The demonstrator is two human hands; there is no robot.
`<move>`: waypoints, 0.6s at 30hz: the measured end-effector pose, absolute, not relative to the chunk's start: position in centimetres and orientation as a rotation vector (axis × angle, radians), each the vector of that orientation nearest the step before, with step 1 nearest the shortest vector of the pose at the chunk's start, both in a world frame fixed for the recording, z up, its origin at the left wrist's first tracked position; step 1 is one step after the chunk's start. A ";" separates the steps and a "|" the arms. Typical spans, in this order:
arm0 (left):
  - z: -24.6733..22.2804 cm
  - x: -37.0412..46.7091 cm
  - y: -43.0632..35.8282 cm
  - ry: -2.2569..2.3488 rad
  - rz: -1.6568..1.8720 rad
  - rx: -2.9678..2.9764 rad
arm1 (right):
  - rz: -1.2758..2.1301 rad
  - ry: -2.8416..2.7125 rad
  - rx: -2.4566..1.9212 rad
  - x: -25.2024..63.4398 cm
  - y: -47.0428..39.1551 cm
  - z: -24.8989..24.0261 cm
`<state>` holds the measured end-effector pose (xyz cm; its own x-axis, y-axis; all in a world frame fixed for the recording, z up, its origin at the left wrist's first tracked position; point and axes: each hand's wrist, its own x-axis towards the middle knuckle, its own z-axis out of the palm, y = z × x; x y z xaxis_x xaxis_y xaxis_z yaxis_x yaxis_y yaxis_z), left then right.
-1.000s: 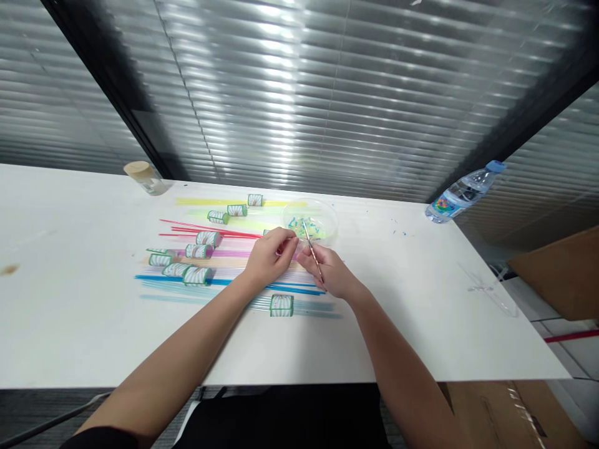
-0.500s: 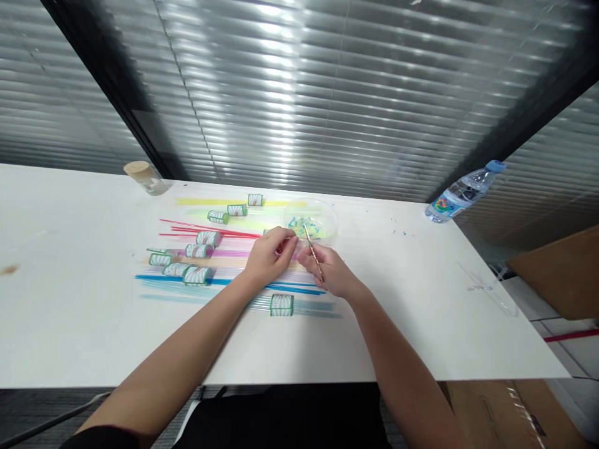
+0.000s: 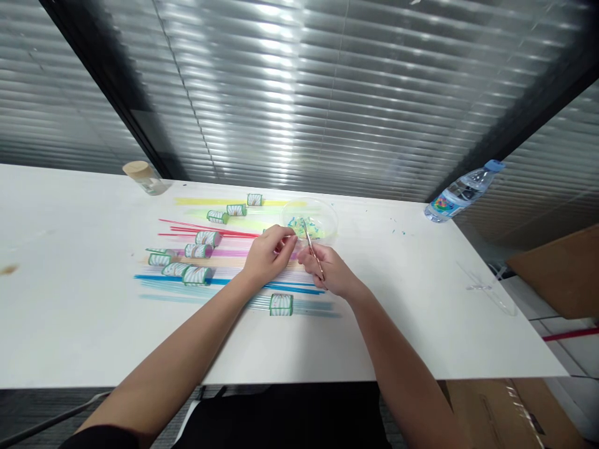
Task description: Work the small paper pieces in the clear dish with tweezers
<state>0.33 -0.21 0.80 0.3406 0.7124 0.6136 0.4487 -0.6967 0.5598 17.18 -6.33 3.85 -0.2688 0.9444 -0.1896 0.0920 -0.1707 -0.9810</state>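
Observation:
My right hand is closed around slim metallic scissors, whose tips point away from me over a clear round dish. Small blue, green and yellow bits lie in that dish. At its near edge, my left hand is closed in a pinch; whatever its fingertips hold is too small to make out. Under and beside the hands lie bundles of thin coloured strips, among them red strips, blue strips and yellow strips. Patterned paper bands wrap or rest on several bundles.
A glass jar with a wooden lid stands at the back left of the white table. A water bottle is at the back right. Some clear plastic lies near the right edge. Blinds close off the back.
The scissors have shifted slightly in my right hand, with their blades looking a little more apart. My left hand stays almost in place.

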 end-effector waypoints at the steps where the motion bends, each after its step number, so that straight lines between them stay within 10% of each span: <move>1: 0.8 0.3 -0.2 1.038 1.296 2.319 | 1.525 -1.363 -1.255 17.2 -6.3 3.9; 18: 1.2 0.0 0.1 1.177 1.362 2.271 | 1.529 -1.200 -1.247 17.4 -6.3 4.7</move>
<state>-0.03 0.14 1.16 0.2398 0.7409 0.6274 0.5135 -0.6452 0.5657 17.40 -6.28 4.65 -0.1853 0.9591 -0.2139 -0.0203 -0.2213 -0.9750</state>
